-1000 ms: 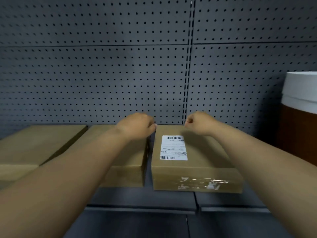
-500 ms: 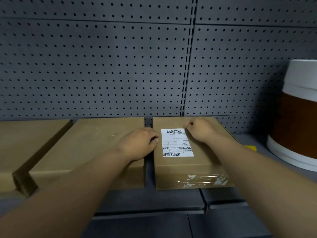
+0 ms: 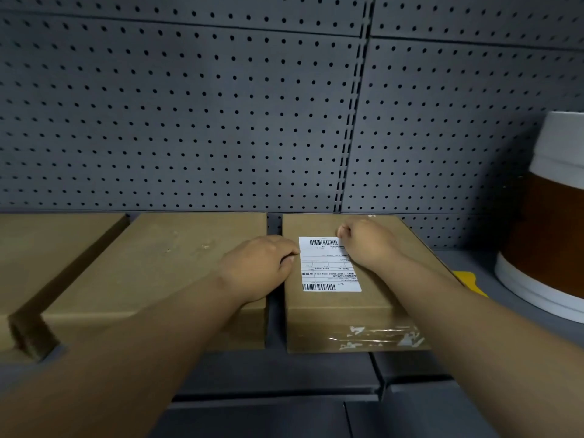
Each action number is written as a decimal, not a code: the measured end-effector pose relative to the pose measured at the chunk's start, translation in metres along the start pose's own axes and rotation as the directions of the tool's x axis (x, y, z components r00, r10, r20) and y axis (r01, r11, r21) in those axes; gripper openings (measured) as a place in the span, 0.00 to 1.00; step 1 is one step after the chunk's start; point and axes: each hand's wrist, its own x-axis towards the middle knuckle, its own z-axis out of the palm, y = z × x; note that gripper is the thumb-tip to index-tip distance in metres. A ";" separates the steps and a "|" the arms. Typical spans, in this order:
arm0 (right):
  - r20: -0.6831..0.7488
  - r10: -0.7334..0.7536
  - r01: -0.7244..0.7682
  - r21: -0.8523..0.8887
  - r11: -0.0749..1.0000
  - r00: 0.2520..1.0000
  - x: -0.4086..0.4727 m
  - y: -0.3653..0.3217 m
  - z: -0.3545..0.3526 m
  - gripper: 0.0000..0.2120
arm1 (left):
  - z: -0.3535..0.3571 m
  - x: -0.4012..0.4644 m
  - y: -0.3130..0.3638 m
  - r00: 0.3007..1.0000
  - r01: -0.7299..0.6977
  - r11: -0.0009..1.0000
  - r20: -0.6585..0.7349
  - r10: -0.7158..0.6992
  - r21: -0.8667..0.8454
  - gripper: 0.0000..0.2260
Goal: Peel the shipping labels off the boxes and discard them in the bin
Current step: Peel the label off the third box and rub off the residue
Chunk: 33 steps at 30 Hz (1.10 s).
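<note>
The shipping label (image 3: 328,263), white with barcodes at its far and near ends, lies flat on top of the right-hand box (image 3: 341,314), which sits on a grey shelf (image 3: 278,377) against a pegboard wall (image 3: 189,121). No corner of the label appears lifted. The right hand (image 3: 368,243), fingers curled into a loose fist, rests on the box lid with its knuckles at the label's far right edge; whether a fingertip already pinches that edge cannot be told. The left hand (image 3: 259,267), also curled, lies over the gap between this box and the middle box (image 3: 164,273), its fingers touching the label's left edge.

Compared with a second ago, both hands have drawn back from the box's far edge and now flank the label. In judgement, this marks the shift from positioning the box to starting the peel, with the left hand likely to steady the box while the right works an edge loose.

The middle box and a third box (image 3: 41,248) at far left carry no label on their visible tops. At the right edge stands a round white-and-brown container (image 3: 550,216), probably the bin; its opening is out of view, so its contents cannot be seen. A yellow object (image 3: 467,281) shows between it and the labelled box. Clear tape (image 3: 379,336) crosses the labelled box's front face.
</note>
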 end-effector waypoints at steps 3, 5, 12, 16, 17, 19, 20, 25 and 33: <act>0.019 -0.051 0.051 -0.005 0.999 0.999 0.003 -0.003 0.001 0.11 | -0.001 0.000 0.001 1.000 0.005 1.000 0.013 -0.005 0.005 0.14; 0.035 -0.073 0.073 0.006 0.997 0.997 0.005 -0.004 0.002 0.10 | -0.001 0.000 0.000 1.000 0.006 1.000 0.015 -0.006 0.005 0.13; 0.080 -0.124 0.124 0.009 0.992 0.989 0.012 -0.013 0.006 0.09 | 0.000 0.000 -0.002 1.000 -0.001 1.000 0.014 0.000 0.013 0.12; 0.060 -0.121 0.120 0.025 0.992 0.991 0.009 -0.013 0.008 0.10 | 0.001 0.001 -0.003 1.000 -0.001 1.000 0.018 0.001 0.012 0.12; 0.064 -0.118 0.116 0.035 0.993 0.991 0.009 -0.013 0.008 0.12 | 0.001 0.001 -0.003 1.000 -0.001 1.000 0.017 0.001 0.014 0.12; 0.078 -0.108 0.106 0.033 0.994 0.991 0.009 -0.013 0.008 0.13 | 0.001 0.001 -0.003 1.000 -0.004 1.000 0.024 0.003 0.018 0.12; 0.089 -0.100 0.098 0.027 0.995 0.991 0.010 -0.014 0.008 0.14 | 0.000 0.001 -0.002 1.000 -0.002 1.000 0.030 0.002 0.018 0.13; 0.166 -0.050 0.034 0.097 0.995 0.985 0.014 -0.012 0.006 0.14 | -0.001 0.002 -0.001 0.999 0.000 1.000 0.045 -0.001 0.026 0.13; -0.029 -0.128 0.132 0.193 0.972 0.991 0.005 -0.005 0.003 0.13 | -0.002 0.001 0.000 0.999 -0.006 1.000 0.044 0.005 0.025 0.13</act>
